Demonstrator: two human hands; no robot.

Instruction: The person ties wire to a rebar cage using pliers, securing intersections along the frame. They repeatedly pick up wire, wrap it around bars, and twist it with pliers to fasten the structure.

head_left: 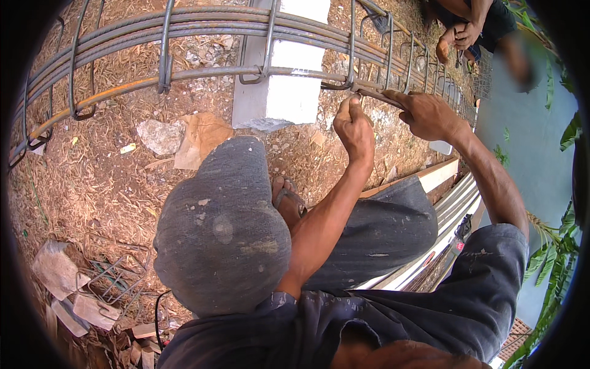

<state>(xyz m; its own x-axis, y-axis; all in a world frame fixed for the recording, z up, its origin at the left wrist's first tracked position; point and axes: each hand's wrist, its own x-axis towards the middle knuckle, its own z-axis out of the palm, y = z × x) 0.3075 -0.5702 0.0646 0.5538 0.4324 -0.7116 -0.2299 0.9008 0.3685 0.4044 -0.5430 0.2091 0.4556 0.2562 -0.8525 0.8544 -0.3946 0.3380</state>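
dirt ground (98, 184), both hands (355, 128) gripping rebar cage (203, 27) edge

Rebar cage (203, 27) spans top, concrete block (279, 92) under it, both hands (393, 120) at cage's right.

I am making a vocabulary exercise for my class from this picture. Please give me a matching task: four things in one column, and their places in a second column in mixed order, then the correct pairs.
Things
1. left hand
2. right hand
3. white concrete block
4. loose steel rings

Places
A. on the ground at lower left
B. standing under the steel bar cage
C. closed in a fist at a steel bar
D. laid over a steel bar, further right

Pairs: 1-C, 2-D, 3-B, 4-A
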